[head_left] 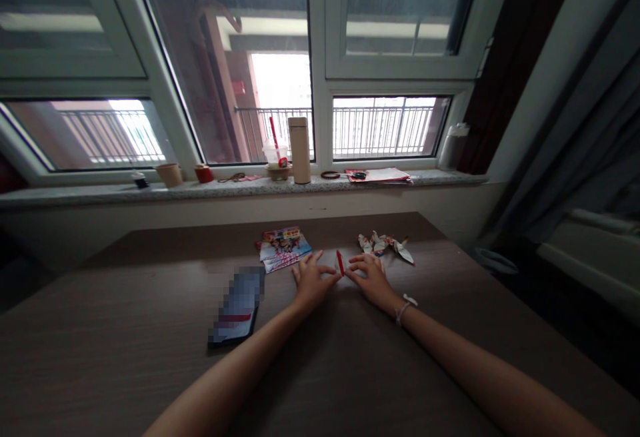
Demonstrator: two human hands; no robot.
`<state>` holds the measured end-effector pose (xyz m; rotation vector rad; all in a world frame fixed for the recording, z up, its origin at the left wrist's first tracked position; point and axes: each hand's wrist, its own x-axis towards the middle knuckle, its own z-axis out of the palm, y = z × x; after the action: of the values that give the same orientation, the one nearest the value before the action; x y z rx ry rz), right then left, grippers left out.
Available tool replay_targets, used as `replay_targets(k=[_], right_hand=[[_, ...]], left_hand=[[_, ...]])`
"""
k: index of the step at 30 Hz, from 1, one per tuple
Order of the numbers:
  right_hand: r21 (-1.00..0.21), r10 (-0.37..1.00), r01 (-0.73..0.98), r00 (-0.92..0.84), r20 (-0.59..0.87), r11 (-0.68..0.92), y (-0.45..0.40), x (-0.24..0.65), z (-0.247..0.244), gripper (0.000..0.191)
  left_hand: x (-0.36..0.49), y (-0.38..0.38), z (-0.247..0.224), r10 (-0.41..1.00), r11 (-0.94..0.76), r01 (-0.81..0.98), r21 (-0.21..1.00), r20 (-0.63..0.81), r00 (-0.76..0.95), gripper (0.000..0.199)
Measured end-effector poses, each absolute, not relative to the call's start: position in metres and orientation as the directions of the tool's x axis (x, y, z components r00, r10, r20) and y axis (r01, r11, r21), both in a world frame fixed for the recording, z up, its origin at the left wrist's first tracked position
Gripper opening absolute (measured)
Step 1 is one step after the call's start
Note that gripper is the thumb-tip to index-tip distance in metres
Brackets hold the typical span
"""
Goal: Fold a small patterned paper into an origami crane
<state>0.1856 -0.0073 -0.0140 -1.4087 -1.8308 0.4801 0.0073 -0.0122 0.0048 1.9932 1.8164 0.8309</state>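
Between my two hands a small folded piece of red and white paper (339,262) stands upright, its pointed end up, just above the table (150,357). My left hand (313,280) pinches its lower left edge between thumb and forefinger, the other fingers spread. On the opposite side my right hand (370,278) pinches the lower right edge in the same way. Beyond the right hand lie several folded paper shapes (383,244), white with coloured print. A stack of printed paper sheets (285,247) is just past the left hand.
A phone (240,307), its screen blurred out, lies left of my left forearm. Along the windowsill (320,187) stand a tan flask (299,150), a plastic cup with a red straw (275,150), a paper cup (170,174), scissors (357,174) on papers and a bottle (454,147).
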Motion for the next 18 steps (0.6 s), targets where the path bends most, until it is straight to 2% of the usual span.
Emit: replay_targets(k=[6, 14, 18], right_hand=[[-0.684, 0.939, 0.657, -0.114, 0.326, 0.317, -0.009, 0.184, -0.0144, 0.02], [-0.675, 0.936, 0.65, -0.2, 0.291, 0.349, -0.0118, 0.1818, -0.0112, 0.016], [-0.702, 0.945, 0.639, -0.143, 0.295, 0.316, -0.0072, 0.1814, -0.0153, 0.013]], left_hand=[[0.0089, -0.0134, 0.0036, 0.978, -0.162, 0.781, 0.603, 0.201, 0.048, 0.011], [0.0164, -0.0207, 0.0019, 0.959, -0.254, 0.814, 0.522, 0.245, 0.142, 0.014], [0.0172, -0.0188, 0.0015, 0.96, -0.242, 0.811, 0.533, 0.253, 0.119, 0.013]])
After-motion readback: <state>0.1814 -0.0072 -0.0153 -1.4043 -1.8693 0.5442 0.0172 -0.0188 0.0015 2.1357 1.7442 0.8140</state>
